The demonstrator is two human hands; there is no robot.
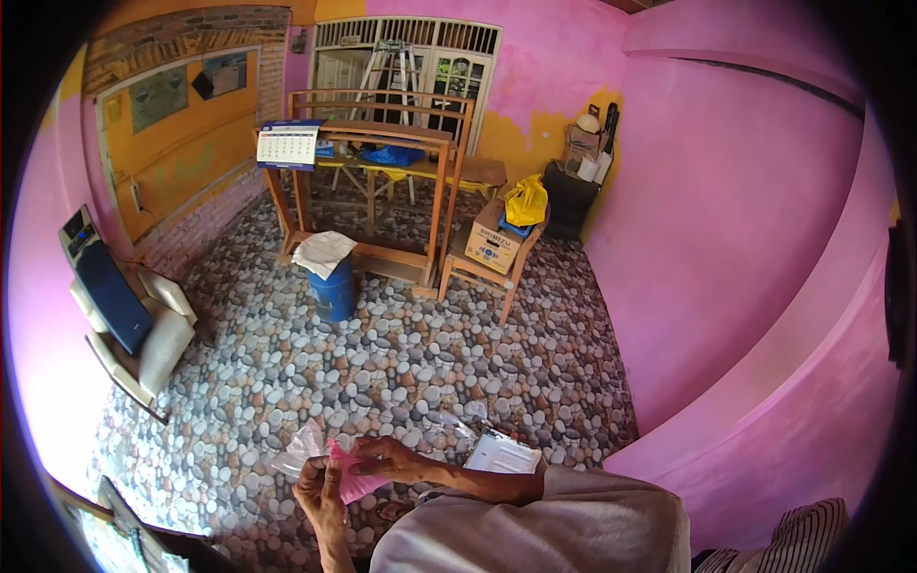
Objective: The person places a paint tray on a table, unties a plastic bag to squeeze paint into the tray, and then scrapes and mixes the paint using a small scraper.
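A thin pink sheet (357, 485), plastic or cloth I cannot tell, hangs between my two hands. The fingers of my left hand (322, 489) pinch its left upper edge. My right hand (384, 459) grips its top edge from the right, the fingers closed. Just beyond my left hand is a crumpled clear plastic bag (303, 449); whether it is held or lies on the floor is unclear. Right of my forearm, a white tray-like object (503, 453) sits on the floor, partly covered by my arm, with clear plastic (465, 420) beside it.
Ahead stand a wooden frame (382, 250) with a calendar (287, 144), a blue bucket (332, 292) topped by a pale cloth (324, 252), and a wooden chair (478, 274) bearing a carton (491, 245). An armchair (170, 353) stands left. A pink wall (735, 239) rises right.
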